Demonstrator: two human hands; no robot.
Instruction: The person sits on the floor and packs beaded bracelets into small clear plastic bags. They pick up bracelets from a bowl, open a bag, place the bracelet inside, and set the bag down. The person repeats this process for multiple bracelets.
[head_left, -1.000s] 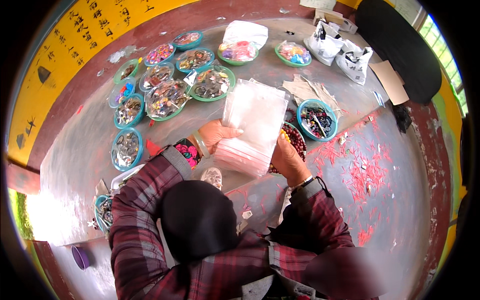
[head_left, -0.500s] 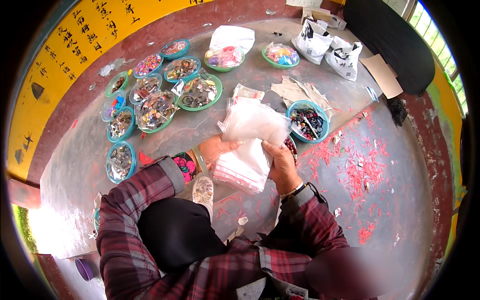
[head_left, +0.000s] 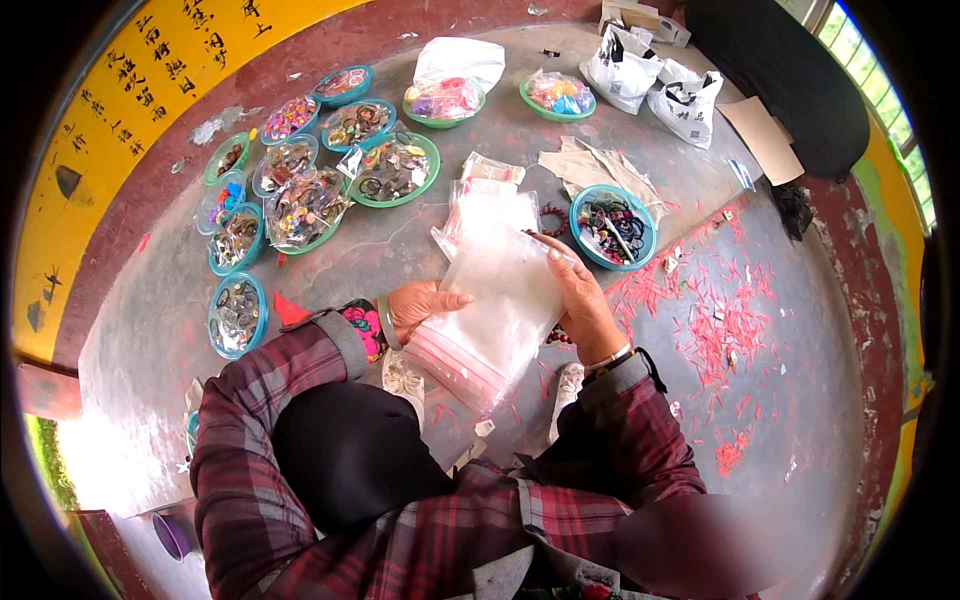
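Observation:
A thin stack of clear plastic zip bags [head_left: 490, 315], with pinkish-red stripes along the near edge, is held between my two hands. My left hand [head_left: 415, 308] grips its left side, the thumb lying on top. At the upper right edge my right hand [head_left: 583, 305] holds the bags between thumb and fingers; some of its fingertips are hidden behind the plastic. More clear bags [head_left: 492, 203] lie on the floor just beyond the stack. A dark red beaded bracelet [head_left: 553, 221] rests beside them, close to a blue basket [head_left: 613, 228] of dark cords and small pieces.
Several blue and green baskets [head_left: 398, 170] of bagged small goods stand at the left and far side. White carrier bags [head_left: 688, 108] sit at the far right near a cardboard sheet [head_left: 762, 140]. Red scraps [head_left: 722, 345] litter the floor to the right. A beige cloth [head_left: 600, 170] lies beyond the blue basket.
The stack has shifted slightly nearer and now covers less of the bags beyond. My right hand has moved up along its right edge; my left hand has moved slightly left. The beaded bracelet has come into view.

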